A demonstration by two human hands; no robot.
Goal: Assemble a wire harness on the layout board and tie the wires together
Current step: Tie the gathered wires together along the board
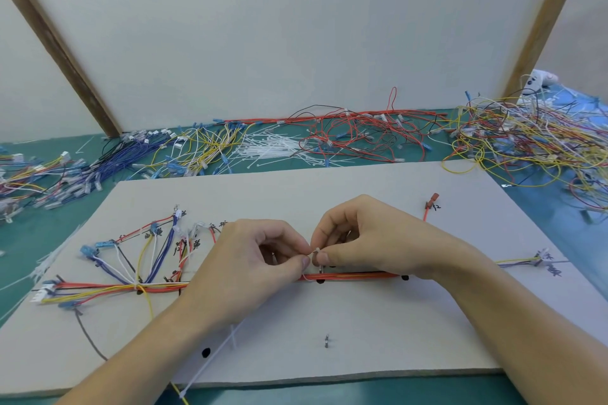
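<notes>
Loose white cable tie (210,360) lying slantwise over the near edge of the grey layout board (362,332), by a black dot and a small metal peg (326,340). Just beyond, both hands meeting at mid-board: left hand (253,260) curled, thumb and forefinger pinching a small white tie (316,250); right hand (365,237) curled too, fingertips pinching the same tie from the right. Directly beneath, red-and-yellow wire bundle (348,275) running left to right along the board, fanning into blue, white and yellow branches at the left. Farther off, heaps of spare wires (526,141) and a pile of white ties (276,146) on the green table (39,240).
</notes>
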